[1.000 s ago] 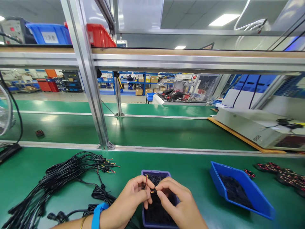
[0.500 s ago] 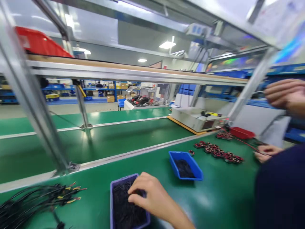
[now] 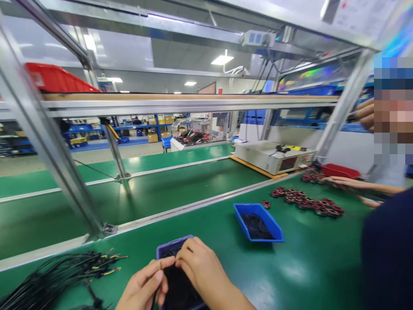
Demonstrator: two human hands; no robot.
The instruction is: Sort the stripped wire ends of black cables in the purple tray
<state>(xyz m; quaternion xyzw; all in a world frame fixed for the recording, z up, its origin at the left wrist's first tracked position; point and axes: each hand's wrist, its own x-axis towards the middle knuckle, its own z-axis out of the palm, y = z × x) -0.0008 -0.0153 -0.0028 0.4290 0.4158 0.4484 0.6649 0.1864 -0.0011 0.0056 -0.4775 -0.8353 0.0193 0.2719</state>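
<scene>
My left hand (image 3: 145, 282) has come in at the bottom, its fingers closed round a thin black cable (image 3: 154, 300), of which a short piece shows below the thumb. Touching its index fingertip are the pinched fingers of my right hand (image 3: 201, 267); whatever lies between them is too small to make out. Both hands are over a purple bin (image 3: 159, 253) filled with small black pieces, and they hide much of it. To the left lies a bundle of black cables (image 3: 61, 273) with red and yellow wire ends.
A blue bin (image 3: 279, 237) holding black pieces stands to the right. Beyond it are several small round parts with red wires (image 3: 306, 201), a red tray (image 3: 341, 171) and a grey instrument (image 3: 258, 156). A co-worker's arm (image 3: 364, 184) reaches in. Metal posts (image 3: 61, 142) carry a shelf overhead.
My left hand has entered from below with the cable and met my right hand over the purple bin. The co-worker's hand has reached toward the red tray. The view has shifted slightly.
</scene>
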